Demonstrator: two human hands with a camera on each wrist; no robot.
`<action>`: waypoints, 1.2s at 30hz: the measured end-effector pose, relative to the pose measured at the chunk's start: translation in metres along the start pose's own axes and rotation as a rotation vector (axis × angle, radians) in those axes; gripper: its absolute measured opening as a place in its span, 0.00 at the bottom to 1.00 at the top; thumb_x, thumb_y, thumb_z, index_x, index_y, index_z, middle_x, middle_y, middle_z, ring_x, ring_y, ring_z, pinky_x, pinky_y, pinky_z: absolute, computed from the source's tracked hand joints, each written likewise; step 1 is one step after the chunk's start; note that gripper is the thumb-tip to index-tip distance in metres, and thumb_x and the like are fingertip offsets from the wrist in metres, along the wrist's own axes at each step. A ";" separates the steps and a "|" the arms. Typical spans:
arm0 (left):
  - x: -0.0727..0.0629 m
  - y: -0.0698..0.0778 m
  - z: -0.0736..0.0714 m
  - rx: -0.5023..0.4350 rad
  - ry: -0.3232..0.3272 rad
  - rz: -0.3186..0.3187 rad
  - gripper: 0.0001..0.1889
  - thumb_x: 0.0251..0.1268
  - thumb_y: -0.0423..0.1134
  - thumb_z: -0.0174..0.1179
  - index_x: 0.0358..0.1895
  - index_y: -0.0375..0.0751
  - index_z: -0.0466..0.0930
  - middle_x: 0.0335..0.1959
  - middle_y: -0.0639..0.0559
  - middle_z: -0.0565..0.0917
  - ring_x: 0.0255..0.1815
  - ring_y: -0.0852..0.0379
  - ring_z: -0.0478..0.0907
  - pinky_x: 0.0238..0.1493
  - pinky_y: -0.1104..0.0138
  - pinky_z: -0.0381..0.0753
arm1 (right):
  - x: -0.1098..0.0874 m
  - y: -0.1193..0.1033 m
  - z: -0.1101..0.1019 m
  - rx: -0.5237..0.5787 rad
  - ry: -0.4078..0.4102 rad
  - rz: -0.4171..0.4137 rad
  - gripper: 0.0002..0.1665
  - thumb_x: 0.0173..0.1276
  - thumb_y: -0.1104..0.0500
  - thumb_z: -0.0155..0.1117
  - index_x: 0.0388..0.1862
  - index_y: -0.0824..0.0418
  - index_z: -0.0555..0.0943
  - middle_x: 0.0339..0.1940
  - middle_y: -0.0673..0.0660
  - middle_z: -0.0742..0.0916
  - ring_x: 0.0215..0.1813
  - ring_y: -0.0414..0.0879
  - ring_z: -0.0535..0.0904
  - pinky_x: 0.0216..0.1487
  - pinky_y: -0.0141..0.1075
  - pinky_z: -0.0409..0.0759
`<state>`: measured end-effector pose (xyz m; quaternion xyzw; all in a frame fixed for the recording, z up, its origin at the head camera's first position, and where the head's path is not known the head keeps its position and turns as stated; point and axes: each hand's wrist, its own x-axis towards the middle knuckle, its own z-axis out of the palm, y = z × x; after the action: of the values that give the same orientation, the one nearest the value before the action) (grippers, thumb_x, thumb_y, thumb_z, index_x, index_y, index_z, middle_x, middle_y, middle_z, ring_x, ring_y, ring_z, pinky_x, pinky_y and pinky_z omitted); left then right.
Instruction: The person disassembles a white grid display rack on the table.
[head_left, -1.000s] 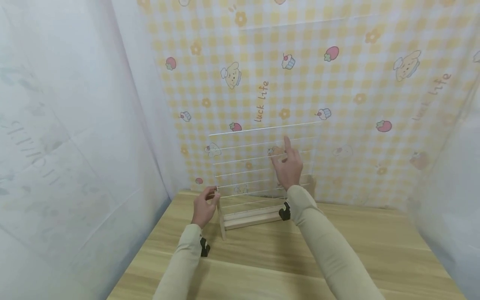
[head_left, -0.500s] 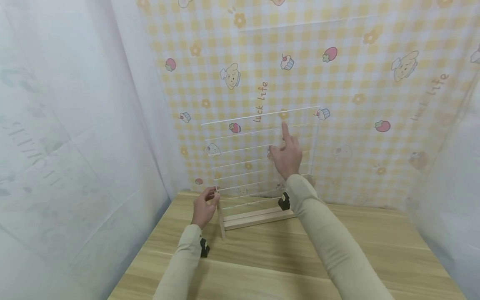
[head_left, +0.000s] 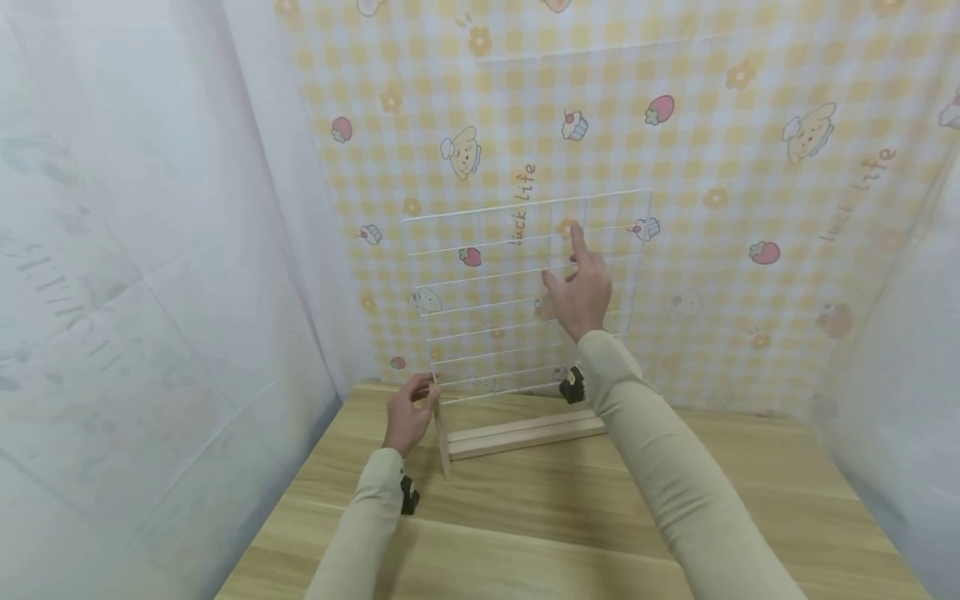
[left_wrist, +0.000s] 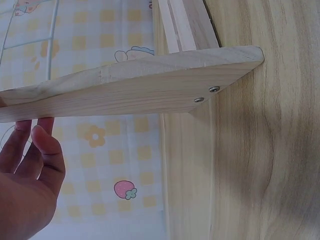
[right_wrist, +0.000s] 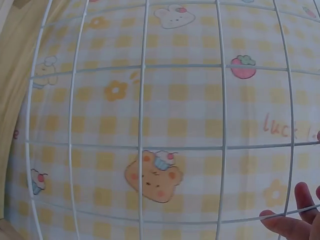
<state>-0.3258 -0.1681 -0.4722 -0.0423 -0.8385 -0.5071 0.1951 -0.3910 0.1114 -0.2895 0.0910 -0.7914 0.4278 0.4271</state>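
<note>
One wire grid (right_wrist: 223,148), right hand (head_left: 585,292) pinching, one stand (head_left: 525,438) (left hand (head_left: 408,419) holding)

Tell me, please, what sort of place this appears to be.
Probably a small curtained-off tabletop work booth: a wood-grain table stands before a yellow-checked cloth with cartoon prints, and pale sheeting closes in both sides.
</note>
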 end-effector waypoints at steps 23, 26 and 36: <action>-0.003 0.002 0.003 -0.009 -0.009 -0.001 0.16 0.72 0.36 0.61 0.60 0.45 0.80 0.61 0.32 0.82 0.60 0.33 0.82 0.56 0.45 0.85 | 0.033 -0.027 -0.047 0.018 0.099 -0.091 0.48 0.61 0.60 0.75 0.78 0.53 0.64 0.47 0.70 0.84 0.37 0.62 0.85 0.56 0.50 0.81; -0.004 0.004 0.002 -0.011 -0.006 0.003 0.15 0.72 0.38 0.61 0.59 0.46 0.80 0.60 0.33 0.82 0.59 0.34 0.82 0.56 0.45 0.85 | 0.035 -0.028 -0.057 0.012 0.095 -0.103 0.48 0.61 0.60 0.75 0.78 0.53 0.64 0.47 0.70 0.85 0.36 0.62 0.86 0.55 0.51 0.82; -0.005 0.006 -0.001 -0.016 0.003 0.000 0.15 0.72 0.40 0.61 0.59 0.47 0.81 0.60 0.33 0.83 0.59 0.34 0.82 0.56 0.45 0.85 | 0.036 -0.022 -0.088 -0.022 0.105 -0.108 0.47 0.61 0.60 0.75 0.77 0.54 0.65 0.45 0.71 0.85 0.34 0.62 0.86 0.50 0.49 0.85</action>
<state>-0.3198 -0.1655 -0.4691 -0.0432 -0.8341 -0.5138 0.1961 -0.3494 0.1724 -0.2254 0.1061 -0.7666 0.3996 0.4913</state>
